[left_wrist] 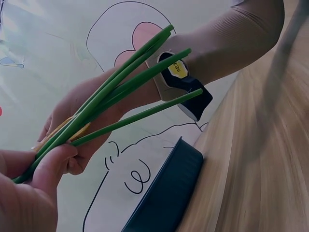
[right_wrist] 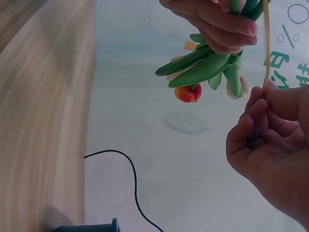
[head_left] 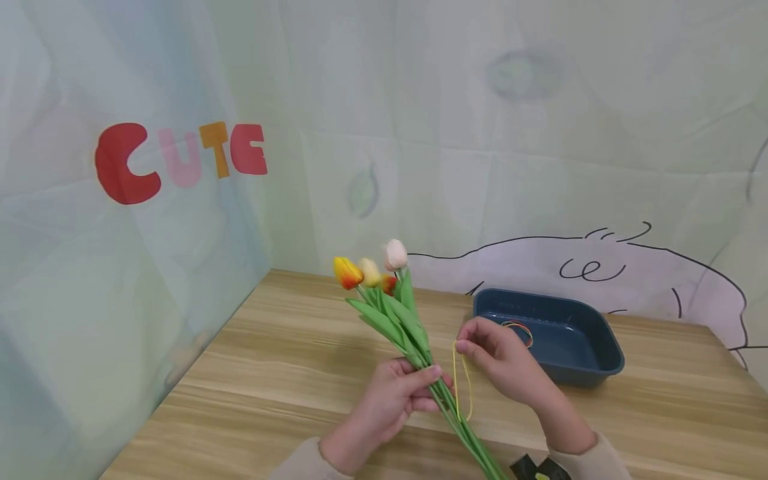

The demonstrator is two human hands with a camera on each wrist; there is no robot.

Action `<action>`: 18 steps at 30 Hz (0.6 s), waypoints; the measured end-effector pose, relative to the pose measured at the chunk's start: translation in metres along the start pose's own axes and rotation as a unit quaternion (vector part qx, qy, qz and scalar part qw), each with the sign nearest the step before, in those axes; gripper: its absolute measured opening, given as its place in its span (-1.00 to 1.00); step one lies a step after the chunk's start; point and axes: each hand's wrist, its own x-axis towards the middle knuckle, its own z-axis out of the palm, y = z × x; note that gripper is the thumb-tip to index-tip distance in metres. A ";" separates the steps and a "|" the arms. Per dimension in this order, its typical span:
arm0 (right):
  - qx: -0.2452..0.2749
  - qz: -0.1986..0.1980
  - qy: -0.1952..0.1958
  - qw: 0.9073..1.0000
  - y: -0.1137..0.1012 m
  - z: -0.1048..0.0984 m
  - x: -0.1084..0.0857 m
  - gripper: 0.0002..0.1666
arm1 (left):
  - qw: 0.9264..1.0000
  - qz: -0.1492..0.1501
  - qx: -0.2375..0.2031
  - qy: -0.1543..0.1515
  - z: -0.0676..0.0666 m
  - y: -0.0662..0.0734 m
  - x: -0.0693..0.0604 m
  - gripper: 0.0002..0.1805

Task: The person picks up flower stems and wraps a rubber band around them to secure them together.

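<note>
A bunch of artificial tulips (head_left: pixel 414 333) with yellow-orange, cream, red and pale pink heads leans to the upper left. My left hand (head_left: pixel 399 397) grips it around the green stems, thumb on top. Between thumb and forefinger, my right hand (head_left: pixel 501 357) pinches a thin yellow rubber band (head_left: pixel 455 380) just right of the bunch. The stretched band runs down to the stems below the left hand; whether it fully encircles them I cannot tell. In the left wrist view the lower stems (left_wrist: pixel 120 92) fan apart slightly. A red-orange tulip head (right_wrist: pixel 187 94) shows in the right wrist view.
Behind the right hand, a dark blue tray (head_left: pixel 613 363) stands on the wooden table (head_left: pixel 270 373) with several coloured rubber bands (head_left: pixel 522 327) inside. A printed cloth backdrop (head_left: pixel 420 167) rises along the table's left and far edges. A black device (head_left: pixel 525 469) sits by the right wrist.
</note>
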 end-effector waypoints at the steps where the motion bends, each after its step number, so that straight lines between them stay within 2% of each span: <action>1: -0.002 0.002 0.001 1.000 0.000 0.001 0.001 -0.88 | 1.000 0.000 0.000 -0.003 0.000 0.000 -0.001 -0.93; 12: -0.007 -0.003 0.011 1.000 0.004 0.004 0.004 -0.90 | 1.000 0.002 0.002 -0.029 0.001 -0.001 -0.003 -0.92; 18: -0.015 0.010 0.020 1.000 0.004 0.005 0.006 -0.90 | 0.999 0.002 0.001 -0.043 0.001 -0.003 -0.004 -0.95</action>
